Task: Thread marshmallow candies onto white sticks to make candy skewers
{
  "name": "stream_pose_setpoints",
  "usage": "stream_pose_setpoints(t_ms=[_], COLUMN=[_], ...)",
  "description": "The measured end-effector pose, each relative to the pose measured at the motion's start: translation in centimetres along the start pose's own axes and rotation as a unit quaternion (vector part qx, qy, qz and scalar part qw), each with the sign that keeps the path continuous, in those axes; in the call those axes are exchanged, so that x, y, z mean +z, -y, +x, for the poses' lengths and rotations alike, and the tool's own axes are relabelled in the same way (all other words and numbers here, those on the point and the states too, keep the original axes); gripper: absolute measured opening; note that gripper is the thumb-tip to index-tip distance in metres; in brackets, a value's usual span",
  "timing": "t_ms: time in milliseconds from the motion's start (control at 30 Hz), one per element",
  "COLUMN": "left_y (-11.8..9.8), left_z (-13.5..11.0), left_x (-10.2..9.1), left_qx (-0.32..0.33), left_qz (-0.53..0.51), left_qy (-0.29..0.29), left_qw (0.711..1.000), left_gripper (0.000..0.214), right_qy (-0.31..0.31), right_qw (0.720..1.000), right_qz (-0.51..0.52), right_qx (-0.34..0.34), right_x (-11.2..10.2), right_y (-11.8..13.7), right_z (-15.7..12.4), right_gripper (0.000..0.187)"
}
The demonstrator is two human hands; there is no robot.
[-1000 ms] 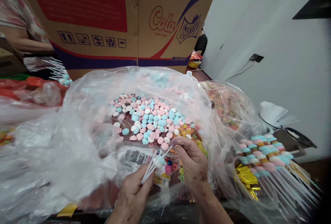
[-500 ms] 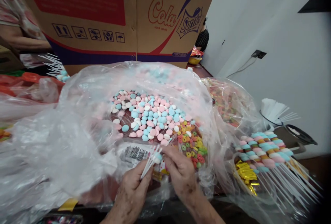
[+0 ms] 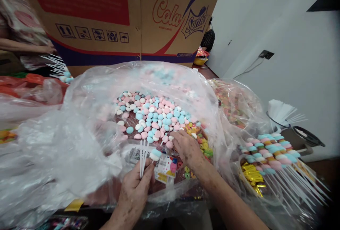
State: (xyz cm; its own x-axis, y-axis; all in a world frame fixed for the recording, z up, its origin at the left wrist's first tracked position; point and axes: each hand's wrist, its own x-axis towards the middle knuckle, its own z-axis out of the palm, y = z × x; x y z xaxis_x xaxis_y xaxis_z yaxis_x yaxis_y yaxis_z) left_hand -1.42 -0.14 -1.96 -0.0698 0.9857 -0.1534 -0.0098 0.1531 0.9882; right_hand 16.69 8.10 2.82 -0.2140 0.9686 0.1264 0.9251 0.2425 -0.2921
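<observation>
In the head view my left hand (image 3: 138,184) is closed around several thin white sticks (image 3: 142,159) that point upward. A blue-and-white marshmallow candy (image 3: 155,154) sits at the tip of one stick, just above my thumb. My right hand (image 3: 187,148) reaches over the near edge of a pile of pink, blue and white marshmallow candies (image 3: 156,120). Its fingers are stretched out, their tips beside pink pieces; I cannot see anything held in them. Small ring-shaped gummies (image 3: 204,143) lie beside and partly under that hand. A printed packet (image 3: 167,168) lies between my hands.
Clear plastic sheeting (image 3: 79,145) surrounds the candies. A large cardboard box (image 3: 106,13) stands behind. At right are finished candy skewers (image 3: 273,152), gold ties (image 3: 252,177) and a bundle of white sticks (image 3: 283,111). Another person's arm (image 3: 26,45) shows at far left.
My right hand has moved away from the sticks, forward to the marshmallow pile. My left hand has shifted slightly left and down, and its sticks now stand more upright.
</observation>
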Motion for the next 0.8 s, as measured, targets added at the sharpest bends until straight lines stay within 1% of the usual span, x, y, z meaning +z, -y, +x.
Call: stream_pose_setpoints(t_ms=[67,133,300,367,433,500,533,600,700,733,800], left_y=[0.3,0.4,-0.5,-0.8,-0.9,-0.9,-0.9,-0.9,-1.1,-1.1,-1.3], left_z=[0.2,0.2,0.0,-0.2,-0.2,-0.2,-0.2,-0.2,-0.3,-0.3,-0.3], left_x=[-0.1,-0.2,0.1,0.2,0.3,0.2,0.2,0.1,0.1,0.1,0.1], left_qx=[0.004,0.007,0.010,0.009,0.006,0.003,0.002,-0.001,-0.009,-0.010,-0.005], left_qz=[0.006,0.008,0.005,0.001,0.000,0.006,0.008,0.005,-0.010,-0.011,-0.001], left_qy=[0.012,0.022,0.007,0.001,0.000,0.003,0.006,0.009,0.001,-0.002,-0.003], left_qw=[1.000,1.000,1.000,1.000,1.000,1.000,1.000,1.000,1.000,1.000,1.000], left_gripper=[0.036,0.038,0.035,0.035,0.035,0.035,0.035,0.033,0.028,0.028,0.030], right_qy=[0.014,0.000,-0.074,-0.086,-0.096,-0.104,-0.098,-0.064,-0.015,-0.013,-0.029], right_qw=[0.999,0.998,0.995,0.992,0.990,0.988,0.988,0.990,0.995,0.996,0.995], right_qz=[-0.047,-0.056,-0.009,0.014,0.043,0.077,0.091,0.104,0.089,0.085,0.090], right_qx=[-0.006,-0.014,-0.065,-0.088,-0.093,-0.080,-0.073,-0.065,-0.045,-0.035,-0.016], right_x=[0.7,1.1,1.7,2.0,2.3,2.4,2.3,2.0,1.5,1.3,0.9], right_y=[0.2,0.1,-0.6,-0.5,-0.4,-0.2,-0.2,-0.1,0.0,0.0,0.0], right_z=[0.1,-0.1,-1.2,-1.5,-1.6,-1.6,-1.5,-1.2,-0.7,-0.5,-0.4], right_gripper=[0.019,0.017,0.017,0.019,0.019,0.022,0.023,0.023,0.020,0.018,0.015])
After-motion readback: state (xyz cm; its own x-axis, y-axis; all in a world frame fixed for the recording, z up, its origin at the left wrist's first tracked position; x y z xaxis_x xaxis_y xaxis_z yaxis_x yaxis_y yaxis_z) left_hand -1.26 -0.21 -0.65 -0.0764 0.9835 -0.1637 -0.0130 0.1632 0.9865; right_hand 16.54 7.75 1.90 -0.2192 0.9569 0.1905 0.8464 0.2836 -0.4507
